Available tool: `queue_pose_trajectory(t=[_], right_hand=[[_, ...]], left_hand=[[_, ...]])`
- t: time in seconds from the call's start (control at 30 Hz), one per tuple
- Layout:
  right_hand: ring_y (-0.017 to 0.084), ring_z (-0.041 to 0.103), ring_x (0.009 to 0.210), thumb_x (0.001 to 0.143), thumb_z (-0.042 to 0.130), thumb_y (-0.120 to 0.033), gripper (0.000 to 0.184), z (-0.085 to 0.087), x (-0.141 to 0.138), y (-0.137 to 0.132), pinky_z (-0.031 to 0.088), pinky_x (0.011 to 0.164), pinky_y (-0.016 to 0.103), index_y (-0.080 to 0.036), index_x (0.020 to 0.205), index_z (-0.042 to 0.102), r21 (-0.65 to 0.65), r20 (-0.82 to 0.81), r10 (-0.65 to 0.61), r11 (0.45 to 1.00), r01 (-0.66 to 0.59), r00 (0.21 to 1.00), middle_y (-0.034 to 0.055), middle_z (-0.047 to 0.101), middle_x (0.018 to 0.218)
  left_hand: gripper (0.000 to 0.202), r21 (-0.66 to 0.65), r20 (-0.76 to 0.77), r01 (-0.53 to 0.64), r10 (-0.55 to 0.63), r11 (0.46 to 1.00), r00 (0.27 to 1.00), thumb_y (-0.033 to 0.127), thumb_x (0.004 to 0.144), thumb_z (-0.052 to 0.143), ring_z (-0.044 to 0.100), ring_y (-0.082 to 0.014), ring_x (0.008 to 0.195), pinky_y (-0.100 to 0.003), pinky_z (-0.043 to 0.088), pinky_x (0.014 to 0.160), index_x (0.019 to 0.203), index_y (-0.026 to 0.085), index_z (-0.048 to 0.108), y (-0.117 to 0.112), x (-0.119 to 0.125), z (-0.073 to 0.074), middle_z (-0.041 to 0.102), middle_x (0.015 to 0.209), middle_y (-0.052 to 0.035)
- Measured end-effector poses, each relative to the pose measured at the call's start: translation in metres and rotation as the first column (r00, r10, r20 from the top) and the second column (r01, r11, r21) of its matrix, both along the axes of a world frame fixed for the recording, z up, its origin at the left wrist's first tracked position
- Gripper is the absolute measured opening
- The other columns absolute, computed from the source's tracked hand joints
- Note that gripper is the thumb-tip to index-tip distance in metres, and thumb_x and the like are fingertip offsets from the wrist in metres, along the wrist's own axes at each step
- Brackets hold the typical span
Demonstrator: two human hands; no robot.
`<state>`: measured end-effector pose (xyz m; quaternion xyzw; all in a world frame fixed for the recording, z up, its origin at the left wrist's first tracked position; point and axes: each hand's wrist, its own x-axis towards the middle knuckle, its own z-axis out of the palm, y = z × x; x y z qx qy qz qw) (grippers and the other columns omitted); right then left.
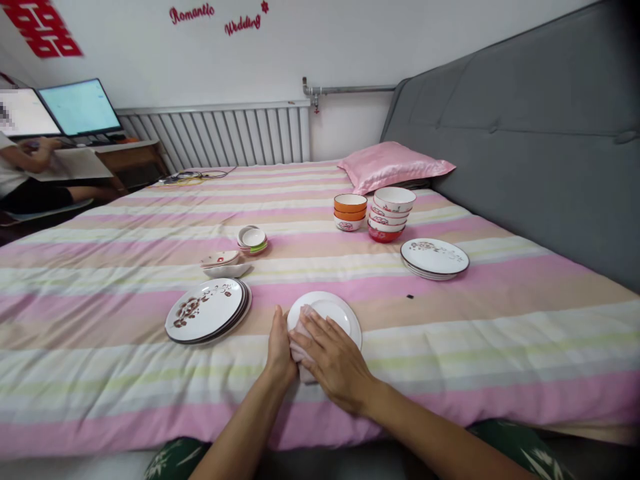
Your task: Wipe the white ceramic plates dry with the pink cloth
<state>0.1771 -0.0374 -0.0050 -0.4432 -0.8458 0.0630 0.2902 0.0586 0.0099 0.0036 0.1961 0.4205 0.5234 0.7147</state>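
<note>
While the left hand (281,347) steadies a white plate (337,308), the right hand (333,350) presses a cloth (299,347) on it

As the plate lies on the striped bedspread (150,253) near the bed's front edge, straight ahead of the person, the left hand stands on its side against the left rim, fingers together and pointing away. Its thumb is mostly hidden, so how firmly it grips cannot be told. The right hand lies palm down across the plate, fingers close together over the pale cloth; whether they pinch it or only press cannot be seen.

To the left sits a stack of flowered plates (207,307). Just beyond it are two shallow dishes (227,270), one on the other, and a pile of small bowls (253,238). On the right, a stack of orange bowls (350,208) stands just beside a taller stack of white and red bowls (390,213). Nearer lies another pile of plates (435,255), with a small black object (410,297) close by. A pink pillow (395,167) rests near the grey headboard (525,120). At far left, another person (30,160) sits near two screens (80,107).
</note>
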Motion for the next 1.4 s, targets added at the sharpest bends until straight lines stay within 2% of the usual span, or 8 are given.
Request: queue_pose_trajectory(t=[0.27, 0.5, 0.73, 0.87, 0.97, 1.07, 1.23, 1.4], right_hand=[[0.022, 0.021, 0.135, 0.091, 0.033, -0.036, 0.043, 0.003, 0.001, 0.025, 0.023, 0.107, 0.050, -0.030, 0.133, 0.036, -0.104, -0.022, -0.045, 0.994, 0.043, 0.999, 0.0033, 0.029, 0.145], [0.025, 0.028, 0.132, 0.090, 0.035, -0.034, 0.042, -0.016, 0.016, 0.047, 0.025, 0.105, 0.053, -0.030, 0.132, 0.039, -0.125, -0.082, -0.234, 0.967, 0.223, 0.969, 0.0042, 0.035, 0.142], [0.026, 0.027, 0.132, 0.090, 0.033, -0.037, 0.046, -0.030, 0.017, 0.043, 0.027, 0.106, 0.051, -0.021, 0.133, 0.040, -0.211, -0.229, -0.396, 0.912, 0.352, 0.889, 0.0084, 0.035, 0.141], [0.024, 0.030, 0.131, 0.090, 0.032, -0.039, 0.047, -0.037, 0.019, 0.042, 0.027, 0.106, 0.051, -0.022, 0.133, 0.040, -0.250, -0.336, -0.451, 0.889, 0.384, 0.827, 0.0075, 0.038, 0.140], [0.023, 0.032, 0.130, 0.090, 0.031, -0.041, 0.047, -0.039, 0.025, 0.045, 0.028, 0.106, 0.049, -0.022, 0.131, 0.041, -0.286, -0.428, -0.456, 0.887, 0.362, 0.780, 0.0081, 0.041, 0.138], [0.022, 0.037, 0.127, 0.090, 0.030, -0.042, 0.046, -0.035, 0.032, 0.049, 0.029, 0.105, 0.047, -0.021, 0.129, 0.043, -0.309, -0.544, -0.443, 0.895, 0.321, 0.713, 0.0086, 0.046, 0.134], [0.019, 0.052, 0.110, 0.091, 0.030, -0.042, 0.040, -0.017, 0.042, 0.050, 0.039, 0.097, 0.038, -0.023, 0.120, 0.049, -0.328, -0.694, -0.413, 0.911, 0.251, 0.591, 0.0065, 0.058, 0.118], [0.018, 0.057, 0.100, 0.091, 0.031, -0.042, 0.036, 0.009, 0.050, 0.048, 0.042, 0.089, 0.032, -0.022, 0.110, 0.054, -0.260, -0.714, -0.326, 0.945, 0.197, 0.619, 0.0045, 0.063, 0.106]], left_hand=[[0.039, 0.032, 0.070, -0.002, -0.001, 0.999, 0.998, 0.039, 0.088, 0.038, 0.065, -0.0231, 0.089, -0.034, 0.048, 0.085, 0.094, 0.009, 0.063, 0.003, 0.002, -0.004, 0.070, 0.088, -0.0109], [0.042, 0.068, 0.108, -0.001, -0.006, 0.998, 0.994, 0.038, 0.088, 0.038, 0.062, -0.0261, 0.098, -0.040, 0.044, 0.092, 0.106, 0.008, 0.061, 0.005, 0.005, -0.007, 0.068, 0.100, -0.0129], [0.046, 0.059, 0.098, 0.081, -0.086, 0.995, 0.991, 0.043, 0.083, 0.047, 0.062, -0.0274, 0.097, -0.040, 0.044, 0.092, 0.108, 0.007, 0.061, 0.002, 0.005, -0.008, 0.067, 0.103, -0.0149], [0.048, 0.156, -0.100, 0.046, -0.031, 0.987, 0.994, 0.039, 0.073, 0.063, 0.064, -0.0253, 0.091, -0.037, 0.047, 0.084, 0.111, 0.010, 0.058, -0.003, 0.005, -0.010, 0.067, 0.103, -0.0131], [0.054, 0.259, -0.307, 0.030, 0.053, 0.965, 0.950, 0.031, 0.063, 0.073, 0.064, -0.0234, 0.085, -0.034, 0.049, 0.077, 0.111, 0.013, 0.056, -0.007, 0.004, -0.010, 0.067, 0.100, -0.0110], [0.053, 0.336, -0.415, 0.075, 0.076, 0.939, 0.907, 0.029, 0.061, 0.074, 0.063, -0.0222, 0.084, -0.033, 0.048, 0.077, 0.109, 0.016, 0.056, -0.009, 0.004, -0.008, 0.066, 0.098, -0.0090], [0.050, 0.457, -0.553, 0.200, 0.100, 0.867, 0.827, 0.025, 0.062, 0.073, 0.059, -0.0243, 0.094, -0.034, 0.045, 0.084, 0.108, 0.017, 0.056, -0.012, 0.005, 0.006, 0.064, 0.102, -0.0077], [0.048, 0.544, -0.612, 0.308, 0.118, 0.780, 0.782, 0.022, 0.063, 0.070, 0.058, -0.0249, 0.095, -0.033, 0.044, 0.085, 0.109, 0.017, 0.056, -0.021, 0.009, 0.020, 0.062, 0.104, -0.0070]])
